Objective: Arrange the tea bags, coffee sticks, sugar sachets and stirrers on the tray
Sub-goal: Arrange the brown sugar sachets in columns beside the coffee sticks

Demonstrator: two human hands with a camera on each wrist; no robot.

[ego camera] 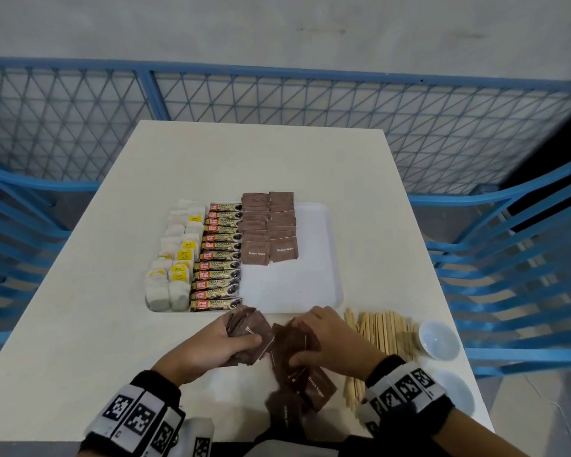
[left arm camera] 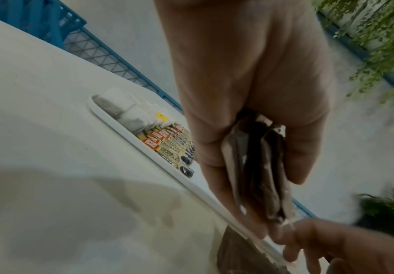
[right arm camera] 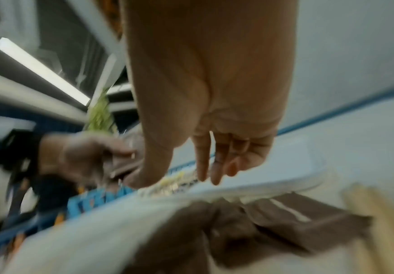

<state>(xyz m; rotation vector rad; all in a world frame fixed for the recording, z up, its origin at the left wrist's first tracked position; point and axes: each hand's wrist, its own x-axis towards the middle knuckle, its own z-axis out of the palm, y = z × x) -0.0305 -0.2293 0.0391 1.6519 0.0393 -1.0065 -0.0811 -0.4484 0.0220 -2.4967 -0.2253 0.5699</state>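
On the white tray (ego camera: 294, 285) lie rows of tea bags (ego camera: 175, 258), coffee sticks (ego camera: 218, 255) and two columns of brown sugar sachets (ego camera: 269, 225). My left hand (ego camera: 244, 341) grips a stack of brown sugar sachets (left arm camera: 254, 157) on edge, just in front of the tray's near rim. Beside it, my right hand (ego camera: 305, 344) hovers with relaxed fingers (right arm camera: 203, 166) over loose sugar sachets (ego camera: 310, 387) on the table, its thumb near the held stack. Wooden stirrers (ego camera: 383, 331) lie in a pile to the right of that hand.
A small white bowl (ego camera: 439, 339) stands right of the stirrers near the table's right edge. The right half of the tray is bare. Blue mesh fencing (ego camera: 277, 103) surrounds the white table (ego camera: 80, 357).
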